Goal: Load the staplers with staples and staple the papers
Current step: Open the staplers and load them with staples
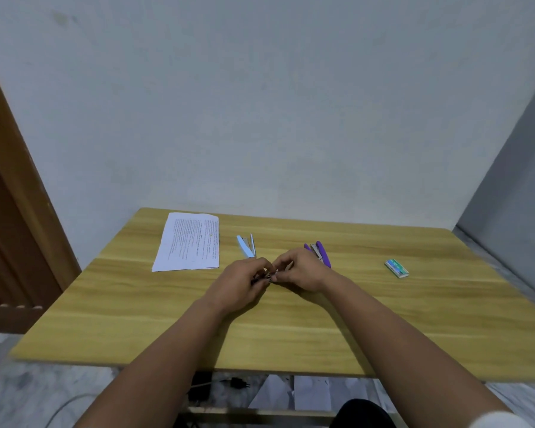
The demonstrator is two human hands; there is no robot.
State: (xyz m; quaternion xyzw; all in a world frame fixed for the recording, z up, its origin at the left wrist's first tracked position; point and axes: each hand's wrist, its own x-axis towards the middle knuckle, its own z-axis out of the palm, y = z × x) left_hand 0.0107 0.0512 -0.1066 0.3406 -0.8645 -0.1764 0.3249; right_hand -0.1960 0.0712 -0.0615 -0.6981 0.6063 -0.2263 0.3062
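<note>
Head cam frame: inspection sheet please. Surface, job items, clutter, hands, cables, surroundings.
Surface: light wood-grain table, pushed against a pale wall.
Job's things: sheet of printed white paper flat at far left; light blue stapler and purple stapler both lying hinged open; small green staple box at right; small dark strip of staples between the fingers.
Clutter: nothing seen on the table.
Grippers: left hand and right hand meet at table centre, both pinching the strip.
Cables: dark plug and cable on the floor under the table.
Surroundings: brown wooden door frame at left; white papers on the floor below.
</note>
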